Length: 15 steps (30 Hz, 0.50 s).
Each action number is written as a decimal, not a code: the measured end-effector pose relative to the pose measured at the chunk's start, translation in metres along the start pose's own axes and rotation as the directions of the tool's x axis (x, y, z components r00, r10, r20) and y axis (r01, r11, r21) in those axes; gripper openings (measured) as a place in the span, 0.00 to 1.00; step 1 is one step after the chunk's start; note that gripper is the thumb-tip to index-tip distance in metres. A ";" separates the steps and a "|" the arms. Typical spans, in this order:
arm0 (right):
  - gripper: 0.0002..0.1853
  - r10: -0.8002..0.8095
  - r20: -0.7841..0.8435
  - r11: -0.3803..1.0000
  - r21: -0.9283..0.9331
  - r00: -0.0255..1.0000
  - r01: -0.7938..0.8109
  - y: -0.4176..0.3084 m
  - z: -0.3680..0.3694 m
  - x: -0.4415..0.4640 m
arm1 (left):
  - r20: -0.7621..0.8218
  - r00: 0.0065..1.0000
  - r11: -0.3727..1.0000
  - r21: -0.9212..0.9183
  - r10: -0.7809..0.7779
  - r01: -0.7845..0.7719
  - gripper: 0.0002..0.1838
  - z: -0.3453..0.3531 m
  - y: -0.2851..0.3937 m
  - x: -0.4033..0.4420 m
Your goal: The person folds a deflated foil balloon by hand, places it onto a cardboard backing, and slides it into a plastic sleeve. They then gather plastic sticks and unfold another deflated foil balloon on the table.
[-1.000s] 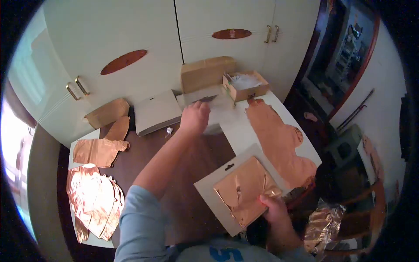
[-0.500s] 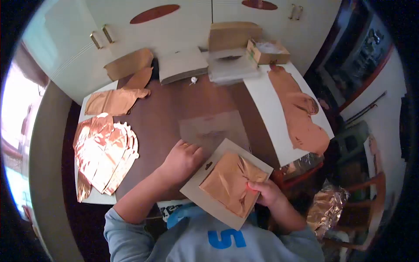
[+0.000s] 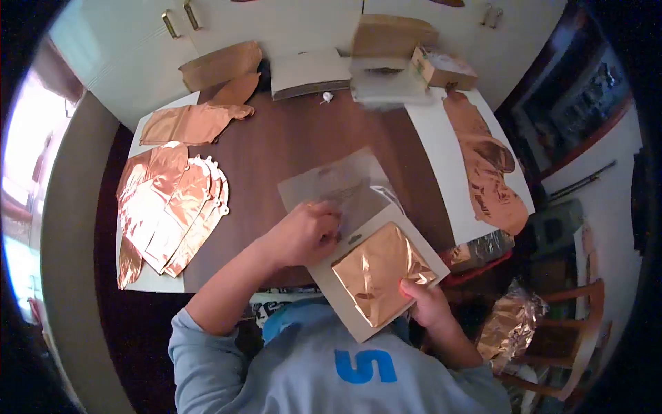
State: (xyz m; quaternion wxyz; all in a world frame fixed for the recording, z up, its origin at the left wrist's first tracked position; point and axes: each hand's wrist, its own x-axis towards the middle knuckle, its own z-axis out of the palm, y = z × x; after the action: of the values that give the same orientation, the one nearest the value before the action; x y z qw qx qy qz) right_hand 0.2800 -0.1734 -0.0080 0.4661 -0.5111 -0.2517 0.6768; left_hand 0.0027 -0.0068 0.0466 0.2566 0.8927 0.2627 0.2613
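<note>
My right hand [image 3: 429, 303] grips the lower right edge of a pale card [image 3: 331, 276], its thumb on the folded copper-coloured foil piece [image 3: 379, 269] that lies on the card. My left hand [image 3: 310, 231] has its fingers curled at the near edge of a clear plastic bag [image 3: 345, 183], just beyond the card's upper left edge. The bag partly overlaps the brown table [image 3: 276, 148]. What exactly the left fingertips pinch is partly hidden, but the bag runs from them.
Shiny copper foil shapes [image 3: 169, 210] and a foil piece [image 3: 196, 124] lie at left. A stack of cards [image 3: 310, 72], clear bags [image 3: 389, 83] and a small box [image 3: 445, 69] stand at the back. Long foil shapes [image 3: 483, 165] lie at right; a chair [image 3: 586, 331] stands lower right.
My left hand has come back from the pile of clear bags with one bag, now beside the card. The camera view has tilted down, and the card has stayed in my right hand.
</note>
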 end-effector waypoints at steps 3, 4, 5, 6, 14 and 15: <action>0.21 0.023 -0.082 0.999 -0.029 0.996 -0.025 -0.002 0.013 -0.008 | 0.027 1.000 0.992 -0.125 -0.014 0.017 0.04 0.000 -0.003 -0.001; 0.20 0.029 -0.113 0.999 -0.034 0.993 -0.034 -0.006 0.022 -0.013 | 0.042 0.999 0.987 -0.156 -0.030 0.036 0.04 0.000 -0.004 -0.002; 0.19 0.003 -0.125 0.999 -0.041 0.992 -0.008 -0.008 0.027 -0.017 | 0.031 0.999 0.989 -0.143 -0.024 0.028 0.05 0.000 -0.005 -0.004; 0.17 -0.025 -0.137 0.999 -0.048 0.990 0.018 -0.009 0.031 -0.020 | 0.021 1.000 0.991 -0.130 -0.016 0.019 0.05 0.000 -0.006 -0.005; 0.13 -0.128 -0.154 0.982 -0.156 0.980 0.103 0.014 0.023 -0.010 | 0.125 0.988 0.989 -0.111 -0.085 0.099 0.05 -0.002 0.002 0.003; 0.13 -0.151 -0.185 0.980 -0.155 0.971 0.123 0.024 0.025 -0.003 | 0.129 0.985 0.988 -0.093 -0.113 0.126 0.05 0.001 0.005 0.003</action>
State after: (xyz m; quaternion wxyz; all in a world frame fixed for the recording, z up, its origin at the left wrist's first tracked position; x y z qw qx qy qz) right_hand 0.2480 -0.1837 -0.0178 0.4968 -0.5885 -0.2869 0.5697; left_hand 0.0069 -0.0089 0.0495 0.3325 0.8756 0.2858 0.2026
